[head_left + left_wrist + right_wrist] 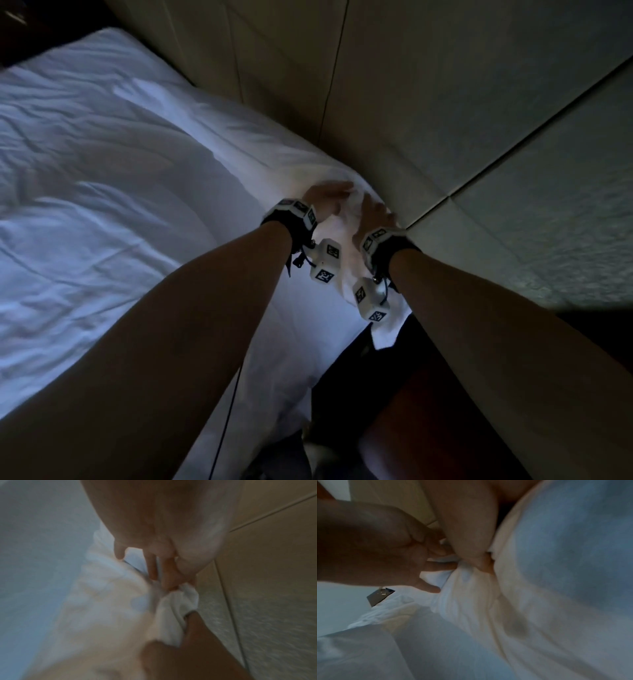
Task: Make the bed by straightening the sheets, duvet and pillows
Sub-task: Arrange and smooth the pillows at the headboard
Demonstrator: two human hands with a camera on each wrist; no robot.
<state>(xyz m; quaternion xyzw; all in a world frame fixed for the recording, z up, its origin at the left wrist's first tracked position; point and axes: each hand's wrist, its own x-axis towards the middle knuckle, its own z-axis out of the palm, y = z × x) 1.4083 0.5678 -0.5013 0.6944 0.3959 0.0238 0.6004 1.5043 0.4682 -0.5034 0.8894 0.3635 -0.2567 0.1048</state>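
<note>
A white sheet (137, 205) covers the bed, wrinkled across the middle. Both hands meet at its far right corner, by the padded wall. My left hand (329, 198) pinches a bunch of the sheet's corner (180, 601) between thumb and fingers (168, 577). My right hand (373, 212) grips the same bunch from the other side, its fingers curled into the cloth (471, 555). In the right wrist view the left hand (376, 547) shows curled fingers on the fabric. A loose flap of sheet (387, 329) hangs over the bed's edge below my right wrist.
Beige padded wall panels (445, 102) run along the bed's far side and right end. Dark floor and a reddish-brown piece of furniture (428, 411) lie below the bed's edge. A thin black cable (229, 411) hangs from my left arm.
</note>
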